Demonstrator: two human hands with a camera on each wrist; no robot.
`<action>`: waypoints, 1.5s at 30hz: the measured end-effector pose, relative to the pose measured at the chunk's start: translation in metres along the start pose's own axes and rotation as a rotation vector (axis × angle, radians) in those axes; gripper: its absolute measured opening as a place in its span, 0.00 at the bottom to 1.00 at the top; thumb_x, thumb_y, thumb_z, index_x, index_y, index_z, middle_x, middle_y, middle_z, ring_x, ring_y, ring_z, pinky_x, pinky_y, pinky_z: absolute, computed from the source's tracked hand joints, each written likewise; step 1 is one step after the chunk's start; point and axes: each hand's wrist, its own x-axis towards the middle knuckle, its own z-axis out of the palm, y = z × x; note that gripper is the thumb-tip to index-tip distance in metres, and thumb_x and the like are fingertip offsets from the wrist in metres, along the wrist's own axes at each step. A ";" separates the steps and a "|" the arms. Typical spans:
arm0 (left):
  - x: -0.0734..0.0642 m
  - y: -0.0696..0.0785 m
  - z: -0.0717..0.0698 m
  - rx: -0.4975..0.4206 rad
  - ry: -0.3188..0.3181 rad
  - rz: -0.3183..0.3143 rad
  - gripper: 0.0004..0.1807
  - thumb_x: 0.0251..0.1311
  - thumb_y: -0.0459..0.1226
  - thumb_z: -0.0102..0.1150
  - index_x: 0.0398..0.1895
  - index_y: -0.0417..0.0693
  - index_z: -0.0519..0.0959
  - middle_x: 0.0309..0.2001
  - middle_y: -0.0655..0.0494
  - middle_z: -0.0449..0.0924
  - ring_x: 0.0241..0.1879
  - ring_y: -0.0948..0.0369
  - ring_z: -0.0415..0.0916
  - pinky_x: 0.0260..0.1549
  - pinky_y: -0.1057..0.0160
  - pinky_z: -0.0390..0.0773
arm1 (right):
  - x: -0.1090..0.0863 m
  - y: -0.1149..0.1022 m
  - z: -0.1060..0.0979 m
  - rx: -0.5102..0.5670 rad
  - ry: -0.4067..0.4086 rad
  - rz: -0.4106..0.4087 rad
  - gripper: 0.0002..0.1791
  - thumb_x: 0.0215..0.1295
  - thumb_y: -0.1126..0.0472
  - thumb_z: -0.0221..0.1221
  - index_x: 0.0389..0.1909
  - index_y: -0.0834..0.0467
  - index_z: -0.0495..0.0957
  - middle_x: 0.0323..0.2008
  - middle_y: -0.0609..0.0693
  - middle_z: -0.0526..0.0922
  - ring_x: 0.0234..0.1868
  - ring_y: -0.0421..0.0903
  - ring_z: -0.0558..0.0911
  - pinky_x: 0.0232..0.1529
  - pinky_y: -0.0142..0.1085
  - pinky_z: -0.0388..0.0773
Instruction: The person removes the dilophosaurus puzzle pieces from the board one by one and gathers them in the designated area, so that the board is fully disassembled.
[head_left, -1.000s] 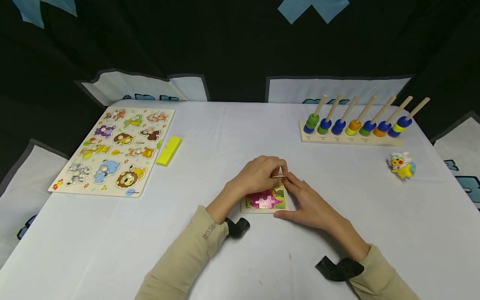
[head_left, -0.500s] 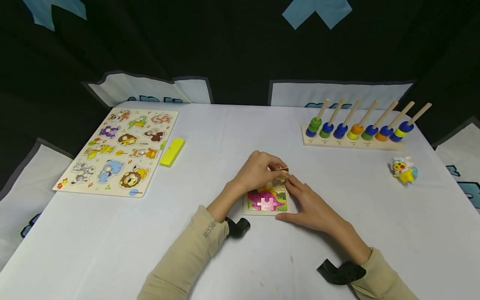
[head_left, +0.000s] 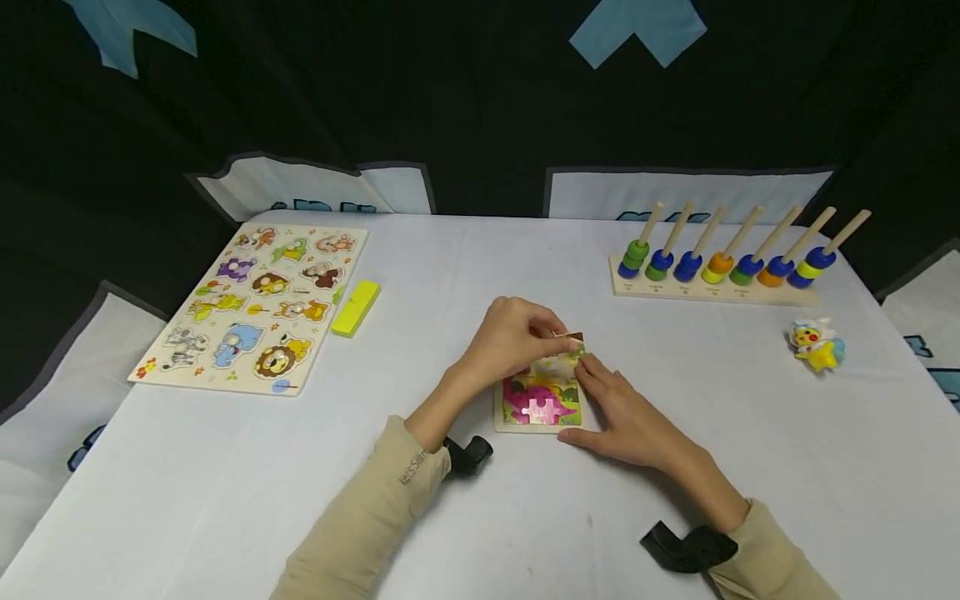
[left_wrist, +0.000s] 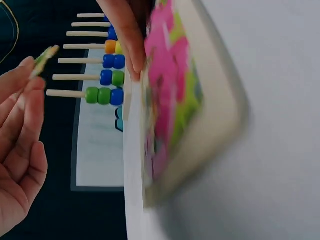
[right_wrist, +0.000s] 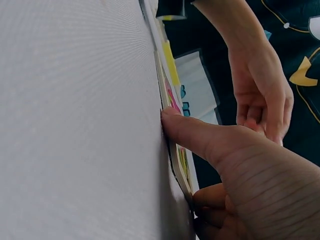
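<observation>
A small wooden jigsaw board (head_left: 525,430) with a pink dinosaur picture lies flat on the table in the head view. My left hand (head_left: 506,337) is above its far part and pinches a puzzle piece (left_wrist: 46,60) between thumb and fingertips, clear of the board in the left wrist view. The piece shows green and pale edges; its picture is hard to make out. My right hand (head_left: 626,417) rests along the board's right edge, thumb (right_wrist: 187,130) at the near corner and fingers farther up. My left hand covers the board's upper left.
An animal peg puzzle (head_left: 251,312) lies at the left on the white table (head_left: 420,275), beside a yellow block (head_left: 356,308). A wooden bead stacker (head_left: 712,289) with several pegs stands at the back right. Near it is a small yellow toy figure (head_left: 816,345).
My left hand has lifted the puzzle piece slightly and tilted it, so more of its face shows. My right hand stays at the board's edge. The head view has shifted a little.
</observation>
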 end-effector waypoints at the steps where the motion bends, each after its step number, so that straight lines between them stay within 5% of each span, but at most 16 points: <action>1: -0.003 -0.001 -0.003 -0.004 0.018 -0.007 0.10 0.53 0.45 0.70 0.29 0.47 0.87 0.23 0.58 0.84 0.23 0.68 0.76 0.26 0.71 0.71 | 0.000 0.000 0.000 0.004 0.001 0.001 0.53 0.54 0.40 0.65 0.70 0.70 0.55 0.73 0.65 0.52 0.74 0.62 0.54 0.68 0.61 0.52; 9: -0.029 -0.014 -0.038 0.015 0.054 -0.088 0.09 0.54 0.44 0.69 0.28 0.49 0.87 0.23 0.60 0.83 0.26 0.64 0.73 0.29 0.67 0.70 | -0.003 -0.001 0.002 0.006 0.002 0.016 0.54 0.53 0.41 0.66 0.69 0.71 0.56 0.73 0.64 0.53 0.74 0.62 0.55 0.69 0.60 0.53; 13: -0.042 -0.017 -0.059 -0.045 0.035 -0.196 0.08 0.55 0.43 0.68 0.30 0.49 0.86 0.29 0.58 0.85 0.32 0.57 0.79 0.35 0.63 0.75 | -0.005 -0.001 0.002 -0.005 0.001 0.039 0.54 0.52 0.41 0.67 0.69 0.70 0.56 0.74 0.63 0.53 0.74 0.61 0.55 0.69 0.58 0.54; 17: -0.053 -0.023 -0.074 -0.121 0.095 -0.322 0.09 0.54 0.41 0.69 0.33 0.45 0.85 0.30 0.53 0.85 0.33 0.49 0.83 0.33 0.64 0.78 | -0.006 -0.001 0.000 -0.020 0.013 0.051 0.54 0.51 0.42 0.68 0.69 0.70 0.57 0.73 0.63 0.54 0.73 0.61 0.56 0.69 0.57 0.56; 21: -0.060 -0.030 -0.082 -0.121 0.147 -0.355 0.11 0.52 0.41 0.71 0.36 0.45 0.86 0.29 0.52 0.84 0.32 0.47 0.82 0.30 0.67 0.77 | -0.007 -0.001 -0.001 -0.029 0.022 0.049 0.53 0.50 0.41 0.68 0.68 0.70 0.59 0.73 0.63 0.55 0.73 0.61 0.57 0.68 0.57 0.57; 28: -0.061 -0.045 -0.085 -0.122 0.120 -0.340 0.11 0.49 0.39 0.72 0.36 0.45 0.87 0.29 0.50 0.86 0.29 0.48 0.82 0.26 0.67 0.74 | -0.008 -0.001 -0.002 -0.013 0.017 0.066 0.54 0.50 0.40 0.68 0.69 0.70 0.58 0.73 0.62 0.54 0.73 0.61 0.56 0.69 0.57 0.56; 35: -0.055 -0.072 -0.075 -0.014 0.037 -0.336 0.09 0.50 0.38 0.71 0.34 0.44 0.88 0.34 0.50 0.88 0.26 0.64 0.75 0.26 0.68 0.71 | -0.006 -0.001 -0.004 -0.001 0.021 0.072 0.54 0.50 0.40 0.68 0.69 0.69 0.58 0.74 0.61 0.54 0.74 0.61 0.55 0.69 0.58 0.55; 45: -0.044 -0.067 -0.060 0.011 -0.151 -0.294 0.07 0.53 0.38 0.68 0.35 0.46 0.88 0.32 0.55 0.86 0.30 0.63 0.70 0.28 0.68 0.67 | 0.000 -0.003 0.000 0.024 0.027 0.038 0.54 0.49 0.42 0.69 0.69 0.69 0.58 0.73 0.62 0.54 0.73 0.61 0.56 0.69 0.58 0.55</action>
